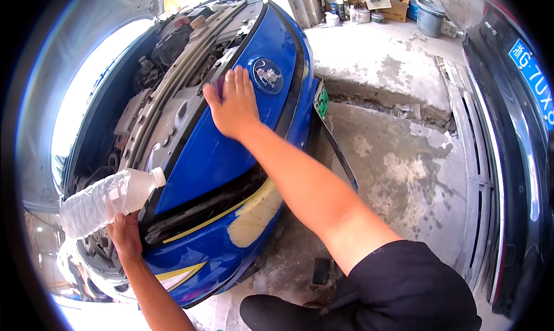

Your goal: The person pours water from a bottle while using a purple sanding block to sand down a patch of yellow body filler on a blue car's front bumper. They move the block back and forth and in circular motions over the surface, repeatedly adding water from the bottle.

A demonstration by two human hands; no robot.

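Observation:
My right hand (pixel 234 106) lies on the upper blue front panel (pixel 208 164) of a car, just left of its round metallic emblem (pixel 266 75), with fingers extended over a small dark purple pad (pixel 217 84) partly hidden beneath them. My left hand (pixel 124 236) grips a clear plastic bottle (pixel 98 201), tilted with its white cap to the right, at the left end of the panel. Below the panel is a black trim strip, and the bumper (pixel 228 262) has a pale patch (pixel 251 218).
The open engine bay (pixel 161 54) lies left under a raised hood. A hanging plate (pixel 321 100) is beside the bumper. A concrete step (pixel 375 54) carries cartons (pixel 394 8), containers and a bucket (pixel 430 22). A dark car (pixel 508 169) stands at right beside a metal channel (pixel 473 175).

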